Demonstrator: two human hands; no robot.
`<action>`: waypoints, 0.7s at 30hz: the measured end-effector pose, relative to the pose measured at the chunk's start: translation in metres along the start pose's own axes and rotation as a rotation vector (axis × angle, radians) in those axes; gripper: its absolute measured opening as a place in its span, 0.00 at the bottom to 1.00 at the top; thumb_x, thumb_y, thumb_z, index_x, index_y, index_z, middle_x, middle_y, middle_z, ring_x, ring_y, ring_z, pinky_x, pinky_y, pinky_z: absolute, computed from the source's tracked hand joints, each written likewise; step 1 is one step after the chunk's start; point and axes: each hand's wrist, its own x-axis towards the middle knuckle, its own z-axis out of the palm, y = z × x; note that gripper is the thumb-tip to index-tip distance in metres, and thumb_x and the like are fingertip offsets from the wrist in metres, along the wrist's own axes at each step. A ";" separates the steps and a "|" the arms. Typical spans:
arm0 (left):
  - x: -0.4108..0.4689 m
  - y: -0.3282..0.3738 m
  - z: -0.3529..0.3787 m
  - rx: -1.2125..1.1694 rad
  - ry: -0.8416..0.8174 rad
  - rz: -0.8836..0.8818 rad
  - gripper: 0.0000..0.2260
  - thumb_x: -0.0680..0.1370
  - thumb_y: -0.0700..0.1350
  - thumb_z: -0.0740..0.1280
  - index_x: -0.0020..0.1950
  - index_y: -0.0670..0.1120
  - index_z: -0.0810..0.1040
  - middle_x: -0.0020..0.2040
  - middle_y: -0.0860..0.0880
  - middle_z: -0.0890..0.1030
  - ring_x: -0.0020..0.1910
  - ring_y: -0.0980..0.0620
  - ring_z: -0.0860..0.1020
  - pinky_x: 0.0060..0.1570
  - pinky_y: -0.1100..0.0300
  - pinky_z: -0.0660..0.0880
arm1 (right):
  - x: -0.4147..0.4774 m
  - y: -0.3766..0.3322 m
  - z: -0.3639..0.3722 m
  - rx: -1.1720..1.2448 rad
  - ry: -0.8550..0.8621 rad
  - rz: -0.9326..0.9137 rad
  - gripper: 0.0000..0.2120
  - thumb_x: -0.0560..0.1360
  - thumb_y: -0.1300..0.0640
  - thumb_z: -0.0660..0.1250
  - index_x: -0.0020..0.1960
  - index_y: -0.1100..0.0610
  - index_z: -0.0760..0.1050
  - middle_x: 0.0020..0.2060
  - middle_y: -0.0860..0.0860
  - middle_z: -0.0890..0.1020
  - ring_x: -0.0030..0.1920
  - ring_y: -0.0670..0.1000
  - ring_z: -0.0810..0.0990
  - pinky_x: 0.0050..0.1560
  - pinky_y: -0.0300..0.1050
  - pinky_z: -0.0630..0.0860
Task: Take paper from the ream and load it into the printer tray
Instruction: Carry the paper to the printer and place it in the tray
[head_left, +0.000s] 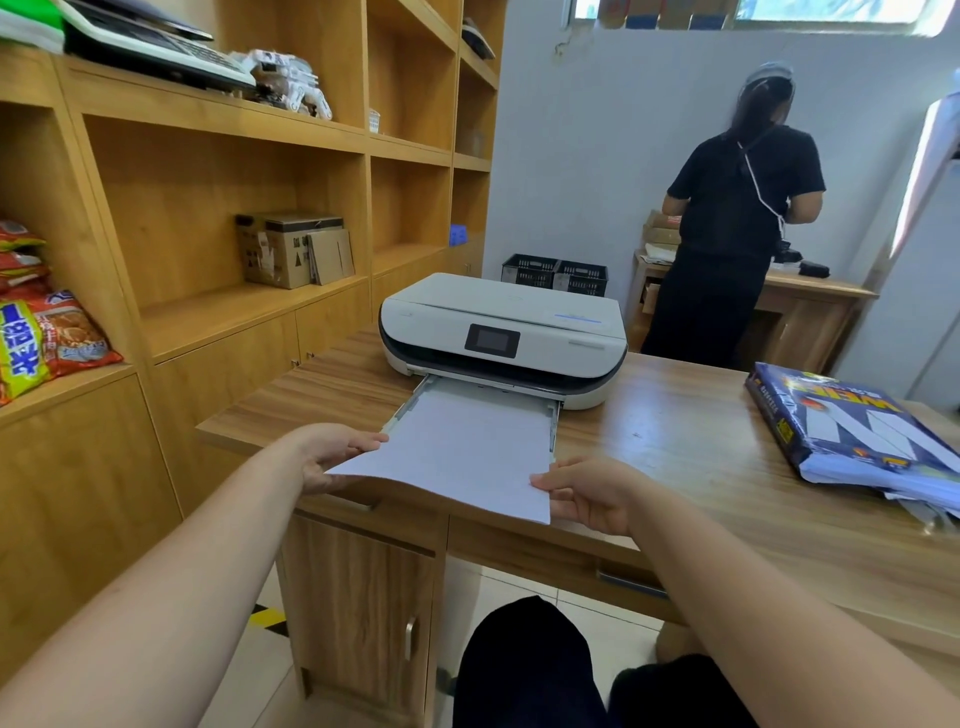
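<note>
A white printer (504, 332) stands on the wooden desk (691, 441), its paper tray (555, 423) pulled out toward me. A thin stack of white paper (462, 452) lies with its far end in the tray and its near end overhanging the desk edge. My left hand (332, 457) grips the paper's near left corner. My right hand (587, 493) pinches the near right corner. The opened blue ream (857, 426) lies on the desk at the right, white sheets showing at its torn end.
Wooden shelving (234, 171) with cardboard boxes and snack bags lines the left wall. Two black crates (556, 273) sit behind the printer. A person in black (727, 239) stands at a second desk in the back right. My knees are under the desk edge.
</note>
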 end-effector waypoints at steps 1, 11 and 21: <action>0.001 0.001 -0.001 0.033 0.009 0.002 0.09 0.77 0.37 0.68 0.56 0.42 0.81 0.58 0.40 0.80 0.48 0.44 0.84 0.21 0.62 0.76 | 0.000 -0.001 0.001 0.000 -0.005 -0.003 0.11 0.74 0.70 0.68 0.56 0.68 0.75 0.52 0.61 0.83 0.44 0.54 0.86 0.32 0.40 0.81; 0.004 0.001 0.000 -0.018 -0.049 0.018 0.12 0.77 0.39 0.67 0.60 0.41 0.76 0.49 0.38 0.84 0.42 0.43 0.85 0.25 0.57 0.80 | 0.008 0.001 0.002 0.070 0.079 -0.030 0.18 0.75 0.71 0.67 0.63 0.67 0.69 0.43 0.59 0.81 0.28 0.49 0.83 0.26 0.38 0.78; -0.004 -0.001 -0.011 -0.046 -0.061 -0.041 0.10 0.76 0.34 0.67 0.57 0.34 0.75 0.48 0.37 0.84 0.37 0.46 0.85 0.21 0.61 0.78 | 0.011 -0.001 0.007 0.045 0.160 -0.058 0.08 0.76 0.69 0.67 0.55 0.64 0.73 0.43 0.56 0.80 0.39 0.50 0.80 0.26 0.35 0.77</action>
